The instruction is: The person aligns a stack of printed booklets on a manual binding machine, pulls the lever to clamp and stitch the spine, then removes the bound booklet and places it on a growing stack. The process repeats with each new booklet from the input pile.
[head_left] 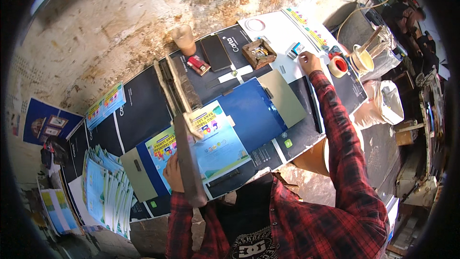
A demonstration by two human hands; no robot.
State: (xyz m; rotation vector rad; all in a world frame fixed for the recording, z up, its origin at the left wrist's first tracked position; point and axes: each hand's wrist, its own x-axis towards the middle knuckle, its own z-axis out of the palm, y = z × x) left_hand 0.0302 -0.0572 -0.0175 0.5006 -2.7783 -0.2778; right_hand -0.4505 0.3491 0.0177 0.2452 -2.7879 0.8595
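My left hand [173, 174] lies on the left part of an open printed booklet cover [215, 141], fingers stretched out. A long dark bar [188, 160] passes over the cover beside that hand and hides part of it. The bar joins a pair of pale, rough strips [165, 88] reaching toward the wall. Under the cover is a blue board [249, 110] with grey-green end pieces. Out at the far right, my right hand [311, 62] is closed over the white sheet, beside a small blue-and-white box [295, 50]. What its fingers hold is too small to make out.
Stacked booklets [108, 187] fan out at the table's left. Toward the wall stand a cup [184, 39], a dark phone-like slab [216, 52], a red lighter [196, 62] and a wooden ashtray [259, 53]. Right are a red tape roll [338, 66] and a pot with brushes [362, 61].
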